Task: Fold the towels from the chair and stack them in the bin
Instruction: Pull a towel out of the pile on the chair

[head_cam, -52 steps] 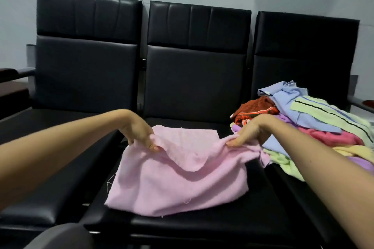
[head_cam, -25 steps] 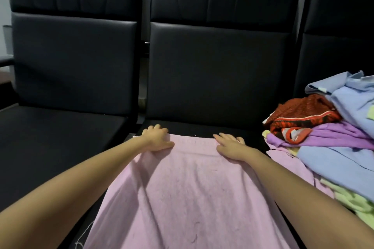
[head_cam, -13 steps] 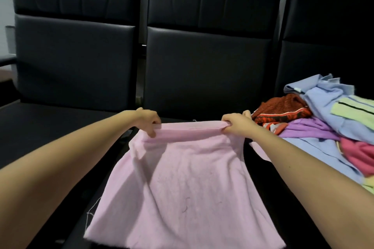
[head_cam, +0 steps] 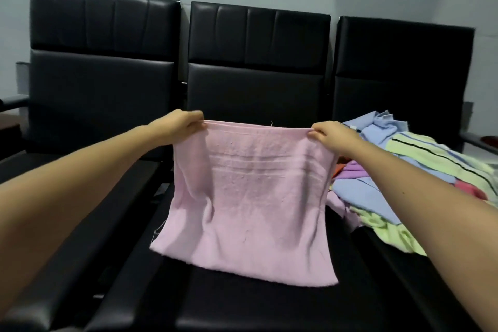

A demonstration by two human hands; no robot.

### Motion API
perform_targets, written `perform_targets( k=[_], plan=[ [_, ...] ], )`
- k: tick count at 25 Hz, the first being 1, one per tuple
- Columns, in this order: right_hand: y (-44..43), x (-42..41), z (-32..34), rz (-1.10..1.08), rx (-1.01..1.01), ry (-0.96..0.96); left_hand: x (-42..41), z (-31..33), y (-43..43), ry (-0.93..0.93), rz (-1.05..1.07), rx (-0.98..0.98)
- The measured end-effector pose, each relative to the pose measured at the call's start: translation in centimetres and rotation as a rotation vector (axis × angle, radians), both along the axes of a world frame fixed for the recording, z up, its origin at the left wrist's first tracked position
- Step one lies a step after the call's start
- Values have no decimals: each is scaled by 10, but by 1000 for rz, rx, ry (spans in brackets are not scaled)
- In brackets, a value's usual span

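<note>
Pinches top-left corner of pink towel point(head_cam: 250, 205) with left hand point(head_cam: 179, 122), fingers curled over hem. Pinches top-right corner with right hand point(head_cam: 332, 135), same grasp. Holds top edge stretched level between both hands, above seat of middle chair point(head_cam: 269, 304). Lets rest of towel hang below grip, lower edge reaching toward seat front; contact unclear. Shows pile of mixed towels point(head_cam: 431, 151) on right chair point(head_cam: 404, 67), just beyond right forearm.

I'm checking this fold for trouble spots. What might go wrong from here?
Left hand and right hand only pinch the top corners of the pink towel; a slip would likely drop one side. Its lower edge lies on the middle seat and may bunch when lowered. The towel pile close by its right side might snag.
</note>
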State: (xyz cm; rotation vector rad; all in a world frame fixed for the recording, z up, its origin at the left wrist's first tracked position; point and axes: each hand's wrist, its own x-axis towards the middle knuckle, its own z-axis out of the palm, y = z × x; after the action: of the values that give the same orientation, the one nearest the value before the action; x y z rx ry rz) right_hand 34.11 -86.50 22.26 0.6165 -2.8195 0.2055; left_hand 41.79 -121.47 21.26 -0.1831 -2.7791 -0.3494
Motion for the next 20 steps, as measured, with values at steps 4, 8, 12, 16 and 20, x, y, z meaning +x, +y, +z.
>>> perform_targets(
  k=[4,8,12,16,20],
  plan=[
    [15,15,5,55,-68,-184,18,13,0,-211,-92,96],
    [20,24,-4,-13,-55,-701,19,5,3,-519,38,-33],
    [8,12,-20,-173,-199,-574,4,-14,11,-528,211,-50],
    [-8,-19,-31,-334,-593,-484,-23,-26,26,-443,336,683],
    [-20,-38,16,-162,-830,96,-49,30,13,199,222,1064]
  ],
)
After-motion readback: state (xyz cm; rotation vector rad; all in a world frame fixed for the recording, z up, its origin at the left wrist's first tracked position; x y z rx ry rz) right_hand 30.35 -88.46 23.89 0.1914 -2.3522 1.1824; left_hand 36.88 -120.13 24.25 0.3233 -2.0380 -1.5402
